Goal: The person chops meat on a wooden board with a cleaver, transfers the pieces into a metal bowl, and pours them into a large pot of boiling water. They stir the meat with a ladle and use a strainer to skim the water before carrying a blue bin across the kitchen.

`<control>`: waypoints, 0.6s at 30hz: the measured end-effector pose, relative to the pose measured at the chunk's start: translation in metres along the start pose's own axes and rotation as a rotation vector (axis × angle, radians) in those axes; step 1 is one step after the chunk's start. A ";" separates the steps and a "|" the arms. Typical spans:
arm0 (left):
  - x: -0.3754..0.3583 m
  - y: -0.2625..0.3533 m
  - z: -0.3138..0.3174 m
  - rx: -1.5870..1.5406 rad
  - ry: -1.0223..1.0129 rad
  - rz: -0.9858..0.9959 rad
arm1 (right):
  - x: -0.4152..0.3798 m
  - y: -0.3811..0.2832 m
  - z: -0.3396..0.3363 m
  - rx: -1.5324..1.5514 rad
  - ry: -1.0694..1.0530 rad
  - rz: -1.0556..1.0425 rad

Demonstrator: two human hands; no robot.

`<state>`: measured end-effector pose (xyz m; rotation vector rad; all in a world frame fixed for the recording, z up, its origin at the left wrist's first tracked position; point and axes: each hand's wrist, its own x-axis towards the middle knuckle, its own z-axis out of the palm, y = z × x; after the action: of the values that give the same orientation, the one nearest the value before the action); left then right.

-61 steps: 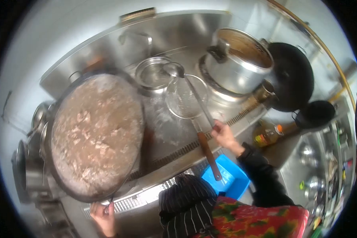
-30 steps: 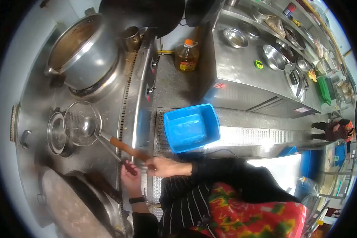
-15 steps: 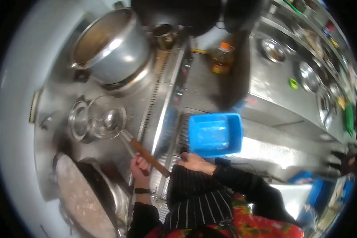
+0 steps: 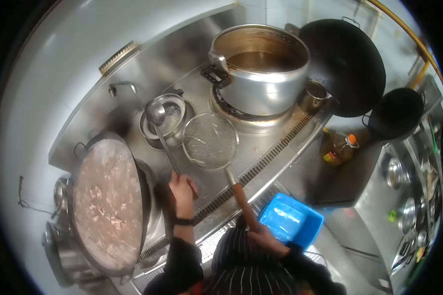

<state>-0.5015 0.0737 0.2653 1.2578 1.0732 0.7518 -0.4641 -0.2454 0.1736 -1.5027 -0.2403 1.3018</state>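
Observation:
My left hand [image 4: 183,195] is closed around the handle of a steel ladle [image 4: 156,112]. The ladle's bowl hangs over a round metal basin [image 4: 146,123] on the stove top. My right hand [image 4: 266,241] grips the lower end of the wooden handle of a mesh strainer [image 4: 210,142]. The strainer's round mesh lies to the right of the basin, apart from the ladle bowl. Left of my left hand stands a large wok [image 4: 144,206] filled with cloudy, pinkish-brown liquid and pale pieces.
A big aluminium pot [image 4: 265,91] with brown liquid sits on a burner ahead. A metal can [image 4: 313,97] is beside it. Dark woks [image 4: 347,64] lean behind. A blue plastic tub [image 4: 307,231] and an orange-capped oil bottle [image 4: 337,150] are at the right.
My view has turned toward the stove. My right hand, earlier near the apron, now holds the strainer's handle. The ladle bowl has moved from over the mesh to over the basin.

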 end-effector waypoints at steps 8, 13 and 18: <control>0.195 -0.011 0.000 0.042 -0.018 -0.191 | -0.051 -0.059 -0.055 -0.104 0.102 0.272; 0.198 0.009 -0.018 -1.109 -0.191 -0.331 | -0.023 -0.077 -0.074 0.105 0.229 0.185; 0.102 0.038 -0.027 -1.238 -0.269 -0.292 | 0.015 -0.038 -0.083 -0.136 0.680 0.046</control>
<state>-0.4866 0.1834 0.2808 0.1193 0.3717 0.7768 -0.3740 -0.2672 0.1802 -1.9825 0.1518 0.7533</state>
